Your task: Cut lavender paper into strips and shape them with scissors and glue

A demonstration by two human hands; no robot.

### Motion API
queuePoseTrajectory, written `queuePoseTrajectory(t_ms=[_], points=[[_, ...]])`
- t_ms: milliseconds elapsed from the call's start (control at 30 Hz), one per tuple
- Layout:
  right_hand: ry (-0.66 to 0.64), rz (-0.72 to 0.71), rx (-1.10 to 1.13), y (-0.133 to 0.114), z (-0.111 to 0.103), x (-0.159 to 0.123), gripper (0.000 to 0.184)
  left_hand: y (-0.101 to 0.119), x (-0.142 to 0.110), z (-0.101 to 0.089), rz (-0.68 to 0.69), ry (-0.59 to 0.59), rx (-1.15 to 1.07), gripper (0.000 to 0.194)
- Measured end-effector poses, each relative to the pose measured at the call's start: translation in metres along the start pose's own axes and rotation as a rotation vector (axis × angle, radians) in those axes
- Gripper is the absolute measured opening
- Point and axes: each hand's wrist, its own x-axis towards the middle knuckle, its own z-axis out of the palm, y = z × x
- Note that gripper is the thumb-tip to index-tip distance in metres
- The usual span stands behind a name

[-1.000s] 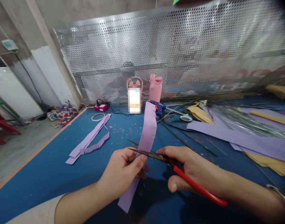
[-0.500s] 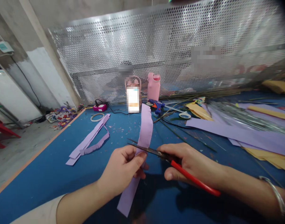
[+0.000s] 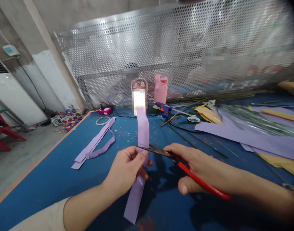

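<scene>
Between the thumb and fingers of my left hand (image 3: 127, 168) is a long purple paper strip (image 3: 143, 130), upright above the hand and hanging down below it. My right hand (image 3: 192, 166) grips red-handled scissors (image 3: 202, 183). Their dark blades lie across the strip just above my left thumb, with the tips past its left edge. To the left, more purple strips (image 3: 95, 139) lie on the blue table (image 3: 55, 186), one of them narrow and crinkled along its edge.
A tape roll (image 3: 103, 120) and a magenta box (image 3: 105, 110) sit at the back left. Behind the strip are a phone with a lit screen (image 3: 138, 98), a pink bottle (image 3: 160, 89) and a blue glue gun (image 3: 164, 108). Purple sheets (image 3: 247, 138), yellow paper (image 3: 272, 160) and stems crowd the right.
The upper part of the strip has swung left and now overlaps the phone. The scissors' blades look closer together, and my right thumb has shifted slightly right.
</scene>
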Motion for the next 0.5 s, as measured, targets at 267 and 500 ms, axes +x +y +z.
queuePoseTrajectory(t_ms=[267,500], points=[[-0.057,0.021,0.013,-0.0015,0.0027,-0.0002,0.08,0.0003,-0.0023,0.0034,0.049,-0.029,0.008,0.021],[-0.051,-0.011,0.031,-0.0025,0.0027,0.0002,0.073,-0.003,-0.0018,0.0017,0.082,-0.068,0.019,0.019]])
